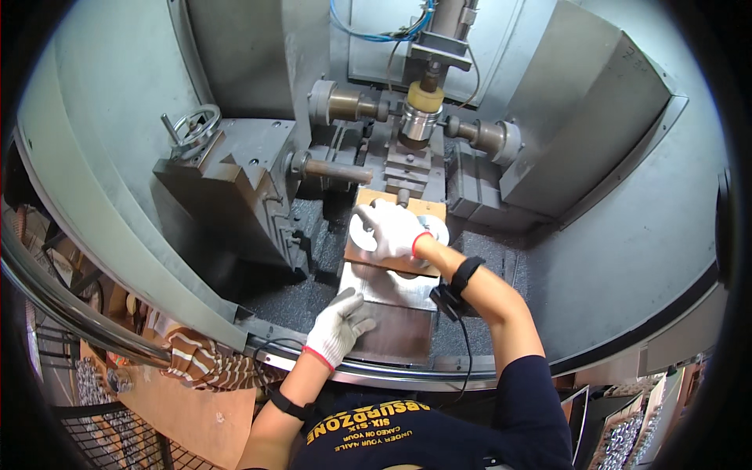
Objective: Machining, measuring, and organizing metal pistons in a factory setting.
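My right hand [394,230], in a white knit glove with a red cuff, reaches over a wooden board [429,208]. Its fingers curl down at the rim of a round silver metal part [361,233]; the palm side is hidden. A second round silver part [435,229] lies on the board to the right of the glove, partly covered by it. My left hand [340,324], gloved alike with grey fingertips, is open at the left edge of a bare metal plate [395,333] in front of the board. It holds nothing.
Behind the board, a grooved silver cylinder [419,124] stands upright under a yellow collar [425,95], between two horizontal spindles. A handwheel [194,128] tops the grey block at left. Machine walls curve around both sides. A black cable [468,345] hangs from my right wrist.
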A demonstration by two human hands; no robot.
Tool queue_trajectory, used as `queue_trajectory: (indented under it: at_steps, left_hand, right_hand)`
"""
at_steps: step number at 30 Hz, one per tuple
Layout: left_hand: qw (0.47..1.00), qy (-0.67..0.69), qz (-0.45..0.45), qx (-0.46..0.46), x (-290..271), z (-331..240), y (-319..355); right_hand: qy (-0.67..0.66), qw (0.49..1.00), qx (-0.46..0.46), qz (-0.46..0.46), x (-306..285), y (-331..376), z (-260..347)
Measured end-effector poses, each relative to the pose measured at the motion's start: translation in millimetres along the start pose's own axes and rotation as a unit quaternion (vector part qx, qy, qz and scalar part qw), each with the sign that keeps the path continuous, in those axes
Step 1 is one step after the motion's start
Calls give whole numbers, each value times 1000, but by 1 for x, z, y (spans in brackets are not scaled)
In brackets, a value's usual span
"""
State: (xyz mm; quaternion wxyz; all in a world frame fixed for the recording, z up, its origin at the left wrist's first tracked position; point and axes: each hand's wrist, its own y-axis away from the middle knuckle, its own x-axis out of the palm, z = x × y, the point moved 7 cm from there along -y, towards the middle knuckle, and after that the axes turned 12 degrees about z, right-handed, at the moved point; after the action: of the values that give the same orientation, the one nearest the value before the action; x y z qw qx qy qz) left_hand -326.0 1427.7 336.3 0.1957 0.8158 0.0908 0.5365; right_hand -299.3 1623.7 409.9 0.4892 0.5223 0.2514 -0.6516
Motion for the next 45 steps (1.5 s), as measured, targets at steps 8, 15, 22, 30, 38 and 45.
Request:
queue_trajectory:
  at_steps: [8, 15, 22, 30, 38, 45]
  left_hand:
    - [829, -428, -8, 360, 28, -25, 38]
    - [833, -428, -71, 345, 30, -53, 79]
    - [991, 96, 42, 78, 4, -16, 32]
    - [997, -38, -8, 67, -9, -18, 10]
    - [545, -809, 15, 220, 11, -29, 70]
    - [558, -814, 66, 146, -15, 1, 69]
  right_hand:
    - [-606, 794, 24, -29, 7, 82, 65]
    - [-806, 583, 26, 102, 23, 143, 118]
    - [-287, 955, -16, -71, 6, 132, 102]
    - [-319, 942, 93, -43, 24, 70, 65]
    - [-51, 969, 177, -163, 2, -3, -19]
    - [-47, 982, 108, -145, 5, -23, -27]
